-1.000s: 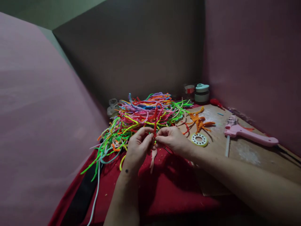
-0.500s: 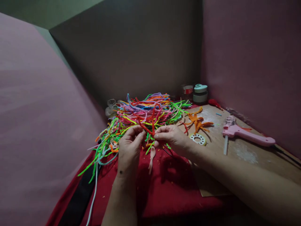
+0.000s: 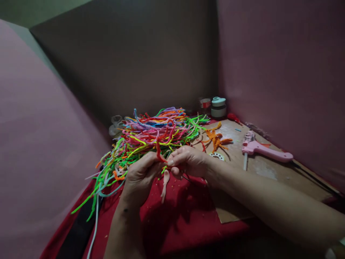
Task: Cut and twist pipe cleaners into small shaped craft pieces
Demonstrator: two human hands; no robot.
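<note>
Dark red tablecloth [image 3: 167, 230] covers the work surface, cardboard sheet [image 3: 231, 205] over its right side. Big tangled pile of multicolour pipe cleaners [image 3: 153, 126] at the back; pink hot-glue gun [image 3: 266, 151] lies on the cardboard, well apart from the hands.

From where I stand, both hands are up at the near edge of the pile. Right hand [image 3: 185, 160]: thumb and forefinger pinched on a red pipe cleaner [image 3: 158, 149]. Left hand [image 3: 140, 172]: fingers curled in right beside it; contact hidden, so can't tell if it's gripping.

Handling, my read: next to no weight. Soft pile over what should be a thin wire core, so it bends easily and keeps the bend. Not slippery, not fragile, though repeated kinks at one spot could fatigue the wire. Best hold: fingertip pinch close to the bend, second pinch farther along the shank. Mind the cut ends, could be sharp.

Looks: plain saturated red, fuzzy. Visible length stands up between the hands, then curves down toward the right fingertips. Lower end hidden in the fingers; upper part gets lost against similar reds behind.
</note>
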